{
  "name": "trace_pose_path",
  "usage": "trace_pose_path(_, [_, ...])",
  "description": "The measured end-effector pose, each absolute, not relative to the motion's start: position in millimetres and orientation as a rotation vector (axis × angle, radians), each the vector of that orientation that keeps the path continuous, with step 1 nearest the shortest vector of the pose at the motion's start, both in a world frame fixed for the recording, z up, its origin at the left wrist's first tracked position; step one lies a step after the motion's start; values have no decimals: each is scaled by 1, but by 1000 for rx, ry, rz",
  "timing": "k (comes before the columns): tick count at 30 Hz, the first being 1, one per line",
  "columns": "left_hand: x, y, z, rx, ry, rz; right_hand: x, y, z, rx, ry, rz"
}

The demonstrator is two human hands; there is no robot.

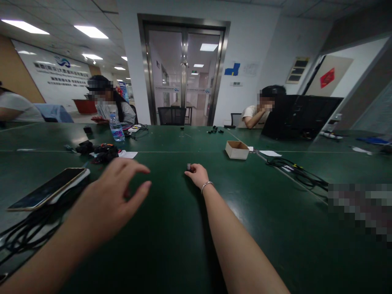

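My right hand rests far out on the green table, fingers curled in a pinch around a small dark cylindrical part; a thin bracelet sits on that wrist. Closer to me and raised above the table, my left hand hovers with its fingers spread and slightly curved, holding nothing. A phone lies to the left of it.
Black cables lie at the near left. A heap of black parts, a water bottle and a small cardboard box sit further out. More cables run on the right. Two people sit across the table, one behind a laptop.
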State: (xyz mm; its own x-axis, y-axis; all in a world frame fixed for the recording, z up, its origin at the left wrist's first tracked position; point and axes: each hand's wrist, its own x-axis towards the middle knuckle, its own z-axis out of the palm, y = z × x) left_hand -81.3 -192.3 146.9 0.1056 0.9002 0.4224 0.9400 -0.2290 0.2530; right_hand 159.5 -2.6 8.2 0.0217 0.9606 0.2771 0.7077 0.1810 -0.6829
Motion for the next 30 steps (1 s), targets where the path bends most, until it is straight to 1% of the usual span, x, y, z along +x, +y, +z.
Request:
trace_pose_path(3, [-33,-116,130,-2560,-1700,-575,153,-1,7,-1588,-1807,367])
trace_pose_path(6, [5,-48,93,-2620,-1845,-618,153,-1,7,-1573,-1836,346])
trace_pose_path(10, [32,-11,45,-2659,-1917,-1016,153,0,6,-1541,-1878,339])
trace_pose_path(14, [30,-4,17,-2714,-1834,-1486,153,0,6,-1519,-1867,333])
trace_pose_path(17, [19,3,7,-2691,-1911,-1919,155,-1,7,-1448,-1809,384])
trace_pose_path(20, [13,10,3,-2646,-1974,-2204,158,0,7,-1338,-1712,569])
trace_pose_path(23, [15,13,2,-2592,-1986,-2311,161,3,6,-1232,-1575,873])
trace_pose_path(25, [16,13,3,-2546,-2024,-2377,163,5,6,-1158,-1481,1013])
trace_pose_path(30, [17,12,8,-2447,-2155,-2583,167,5,10,-1057,-1344,1133])
